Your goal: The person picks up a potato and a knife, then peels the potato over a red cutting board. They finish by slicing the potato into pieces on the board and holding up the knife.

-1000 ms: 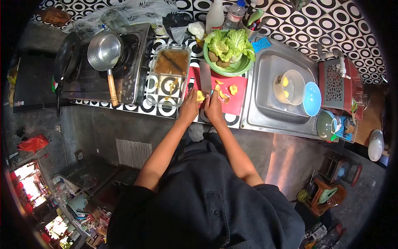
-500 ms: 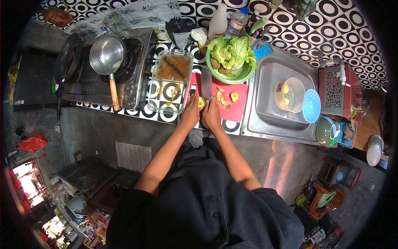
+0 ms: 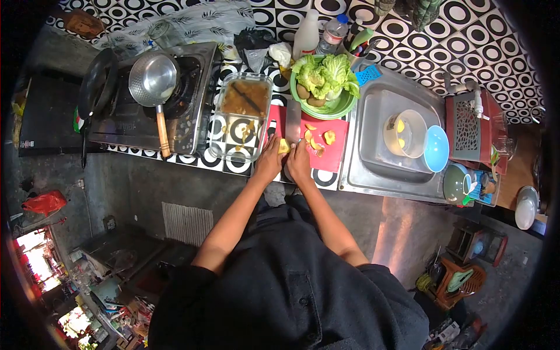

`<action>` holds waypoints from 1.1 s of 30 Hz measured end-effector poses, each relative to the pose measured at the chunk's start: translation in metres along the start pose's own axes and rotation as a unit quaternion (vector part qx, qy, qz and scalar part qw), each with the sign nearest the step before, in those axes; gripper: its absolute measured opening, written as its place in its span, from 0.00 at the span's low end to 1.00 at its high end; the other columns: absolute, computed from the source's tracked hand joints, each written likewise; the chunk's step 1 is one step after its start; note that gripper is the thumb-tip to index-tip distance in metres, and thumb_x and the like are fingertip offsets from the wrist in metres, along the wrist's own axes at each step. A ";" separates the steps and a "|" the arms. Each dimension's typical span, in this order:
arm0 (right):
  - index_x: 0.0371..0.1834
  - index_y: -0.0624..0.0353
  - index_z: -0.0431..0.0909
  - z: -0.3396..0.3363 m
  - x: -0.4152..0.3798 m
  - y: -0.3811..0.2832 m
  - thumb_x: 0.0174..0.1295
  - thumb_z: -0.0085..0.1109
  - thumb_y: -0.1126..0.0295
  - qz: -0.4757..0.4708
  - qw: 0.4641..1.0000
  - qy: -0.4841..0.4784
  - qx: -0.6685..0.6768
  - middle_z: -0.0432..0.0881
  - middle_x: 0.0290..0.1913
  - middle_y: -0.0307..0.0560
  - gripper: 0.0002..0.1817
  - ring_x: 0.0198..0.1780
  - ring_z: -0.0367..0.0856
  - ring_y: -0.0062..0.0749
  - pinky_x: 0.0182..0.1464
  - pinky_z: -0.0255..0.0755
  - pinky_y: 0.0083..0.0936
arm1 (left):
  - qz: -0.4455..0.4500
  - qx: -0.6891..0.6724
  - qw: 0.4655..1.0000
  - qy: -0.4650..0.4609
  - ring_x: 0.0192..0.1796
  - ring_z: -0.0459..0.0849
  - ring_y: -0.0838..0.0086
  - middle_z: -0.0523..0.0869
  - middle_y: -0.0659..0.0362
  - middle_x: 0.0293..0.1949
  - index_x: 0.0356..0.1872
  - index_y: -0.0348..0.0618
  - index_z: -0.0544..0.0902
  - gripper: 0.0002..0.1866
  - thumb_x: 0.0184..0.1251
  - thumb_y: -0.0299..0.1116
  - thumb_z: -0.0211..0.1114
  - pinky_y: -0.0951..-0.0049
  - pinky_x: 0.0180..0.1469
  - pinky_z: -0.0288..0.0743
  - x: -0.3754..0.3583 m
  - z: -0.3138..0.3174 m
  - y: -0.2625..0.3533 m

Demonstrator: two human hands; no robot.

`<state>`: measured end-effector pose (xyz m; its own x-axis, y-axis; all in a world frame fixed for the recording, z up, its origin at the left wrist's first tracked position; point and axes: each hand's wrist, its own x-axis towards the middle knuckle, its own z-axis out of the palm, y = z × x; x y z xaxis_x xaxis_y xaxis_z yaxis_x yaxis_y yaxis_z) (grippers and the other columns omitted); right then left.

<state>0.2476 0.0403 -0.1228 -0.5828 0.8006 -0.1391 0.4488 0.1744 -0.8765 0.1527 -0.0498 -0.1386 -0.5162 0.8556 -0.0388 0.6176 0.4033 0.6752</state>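
My left hand (image 3: 269,160) is closed around a yellow peeled potato (image 3: 284,146) at the near edge of the red cutting board (image 3: 332,157). In my right hand (image 3: 298,162) is a wide-bladed knife (image 3: 293,119), its blade pointing away from me and lying close beside the potato. The handle is hidden under my fingers. Yellow peelings (image 3: 315,143) and a cut piece (image 3: 329,137) lie on the board to the right of the blade. A black handle (image 3: 272,128) shows at the board's left edge, just beyond my left hand.
Behind the board stands a green basin (image 3: 344,108) with lettuce and brown potatoes. A glass dish (image 3: 224,146) of brownish liquid is to the left, then a stove (image 3: 192,131) with a saucepan (image 3: 153,79). On the right, the sink (image 3: 373,169) holds a bowl (image 3: 392,140) with yellow pieces and a blue bowl (image 3: 436,149).
The knife blade has shifted slightly to the right, and the black handle at the board's left now shows more clearly. Both hands stay in nearly the same place.
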 end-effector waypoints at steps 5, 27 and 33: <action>0.47 0.66 0.61 0.000 0.001 0.002 0.79 0.41 0.66 -0.029 0.999 0.022 0.025 0.78 0.37 0.80 0.11 0.43 0.77 0.79 0.41 0.68 0.60 | 0.000 -0.015 1.000 0.002 0.78 0.64 0.48 0.70 0.37 0.72 0.71 0.31 0.66 0.30 0.72 0.31 0.61 0.56 0.78 0.60 -0.001 0.000 0.000; 0.53 0.68 0.62 0.005 0.002 0.018 0.79 0.43 0.65 -0.016 1.000 -0.004 0.024 0.80 0.42 0.80 0.14 0.48 0.79 0.77 0.45 0.71 0.57 | 0.010 -0.006 1.000 -0.003 0.78 0.64 0.48 0.68 0.36 0.73 0.72 0.30 0.65 0.31 0.74 0.36 0.61 0.57 0.78 0.60 -0.001 0.003 -0.008; 0.53 0.67 0.63 0.000 0.010 0.021 0.79 0.43 0.66 -0.001 0.998 -0.031 0.059 0.79 0.45 0.80 0.13 0.51 0.78 0.77 0.48 0.71 0.56 | 0.021 -0.006 1.000 0.008 0.77 0.66 0.48 0.70 0.36 0.71 0.70 0.30 0.66 0.31 0.73 0.35 0.63 0.56 0.77 0.62 -0.001 0.002 -0.005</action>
<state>0.2516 0.0516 -0.1427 -0.6257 0.7632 -0.1612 0.3662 0.1049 -0.9246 0.1517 -0.0519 -0.1431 -0.5002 0.8659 0.0009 0.6312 0.3639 0.6849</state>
